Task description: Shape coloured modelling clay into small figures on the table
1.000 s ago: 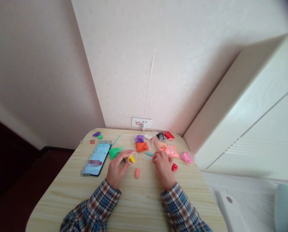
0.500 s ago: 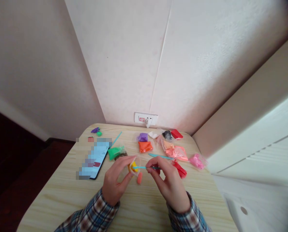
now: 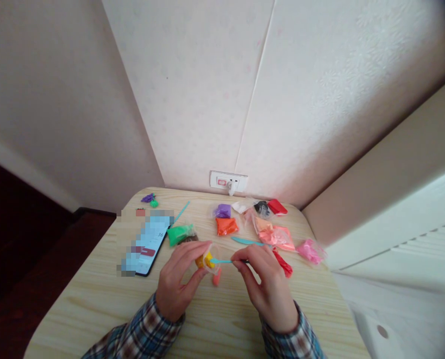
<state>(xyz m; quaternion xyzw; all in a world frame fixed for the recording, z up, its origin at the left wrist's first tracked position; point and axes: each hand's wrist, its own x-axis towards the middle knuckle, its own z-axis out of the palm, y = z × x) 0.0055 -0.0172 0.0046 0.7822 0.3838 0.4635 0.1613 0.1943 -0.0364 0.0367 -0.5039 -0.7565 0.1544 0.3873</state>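
Between the fingers and thumb of my left hand (image 3: 179, 279) is a clear plastic bag (image 3: 216, 253) with yellow modelling clay (image 3: 204, 260) inside. Its mouth faces right, toward my other hand. My right hand (image 3: 265, 281) pinches a thin light-blue clay tool (image 3: 224, 261), whose tip meets the yellow clay at the bag's opening. Just below the bag, a small orange-pink piece of clay (image 3: 217, 276) lies on the table. Behind my left hand are a bag of green clay (image 3: 180, 234) and a brown one (image 3: 188, 240), partly covered by the fingers.
On the wooden table (image 3: 207, 329), a phone (image 3: 151, 247) lies at left, near small clay grapes (image 3: 148, 198). Bags of purple (image 3: 222, 211), orange (image 3: 226, 226), pink (image 3: 311, 251) and red clay (image 3: 283, 263) lie behind and right, with a blue plastic knife (image 3: 246, 241). A wall socket (image 3: 228, 181) is behind.
The tool's tip and my right hand have shifted slightly right, and more yellow clay shows at the bag's mouth. The camera view has moved a little. Both hands keep their hold.
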